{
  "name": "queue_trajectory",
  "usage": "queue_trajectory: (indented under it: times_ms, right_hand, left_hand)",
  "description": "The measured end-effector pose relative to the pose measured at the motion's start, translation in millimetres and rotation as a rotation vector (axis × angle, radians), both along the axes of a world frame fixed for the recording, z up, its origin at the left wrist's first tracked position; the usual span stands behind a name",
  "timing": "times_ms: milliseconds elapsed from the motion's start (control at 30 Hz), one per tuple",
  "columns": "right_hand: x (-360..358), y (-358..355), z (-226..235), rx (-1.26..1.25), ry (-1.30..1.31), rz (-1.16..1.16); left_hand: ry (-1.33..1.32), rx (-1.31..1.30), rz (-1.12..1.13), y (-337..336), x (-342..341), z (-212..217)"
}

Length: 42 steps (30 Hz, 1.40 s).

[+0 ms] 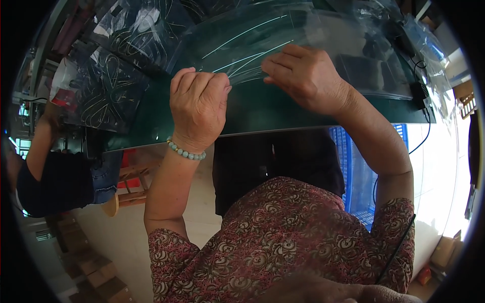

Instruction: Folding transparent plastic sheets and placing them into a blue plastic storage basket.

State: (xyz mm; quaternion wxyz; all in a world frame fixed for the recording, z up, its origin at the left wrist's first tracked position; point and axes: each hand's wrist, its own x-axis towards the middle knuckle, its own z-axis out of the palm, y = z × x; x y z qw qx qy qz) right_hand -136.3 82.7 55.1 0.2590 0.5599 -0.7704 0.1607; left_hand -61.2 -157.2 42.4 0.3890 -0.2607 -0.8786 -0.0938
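Note:
My left hand, with a beaded bracelet at its wrist, is closed over the dark green table. To its right, my right hand is closed too, its fingertips pinched together. Between the two hands stretches see-through plastic film, marked by bright thin lines; both hands appear to grip it. Whether those lines are creases, edges or thin strands I cannot tell. Just beyond my hands lies another long pale line.
Clear bags of coiled cables lie at the left. Flat clear plastic sheets cover the table's right part, beside a black adapter with a cord. A blue crate stands below the edge. A co-worker sits at the left near a wooden stool.

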Motion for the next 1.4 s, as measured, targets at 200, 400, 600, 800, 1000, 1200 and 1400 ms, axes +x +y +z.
queue_trajectory:
  times_ms: [200, 400, 600, 800, 1000, 1200, 1400]
  right_hand:
    - [-0.6, -3.3, -1.7, -0.004, -0.026, 0.017]
    - [1.0, 4.0, 5.5, -0.041, 0.007, 0.061]
    - [2.3, 26.9, -3.5, -0.166, 0.05, -0.054]
    - [12.6, 30.1, -3.2, -0.116, 0.029, -0.03]
    - [14.1, 31.2, -7.0, -0.161, -0.021, -0.002]
    - [18.5, 30.9, -12.4, -0.123, -0.035, 0.036]
    - [7.9, 30.9, 0.7, -0.161, 0.057, 0.056]
  left_hand:
    - [-0.114, -0.075, 0.066, 16.6, 6.5, 15.2]
    - [0.006, -0.125, 0.003, 14.9, -2.2, 10.3]
    - [-0.021, -0.108, -0.061, 3.3, -0.7, 10.2]
    - [0.056, -0.1, -0.072, 4.7, 4.8, 5.6]
    - [-0.052, -0.093, -0.007, 32.6, 15.7, 22.8]
    - [-0.051, -0.189, -0.062, 31.6, 7.8, 8.1]
    - [0.09, -0.201, -0.137, 28.4, -9.9, 23.8]
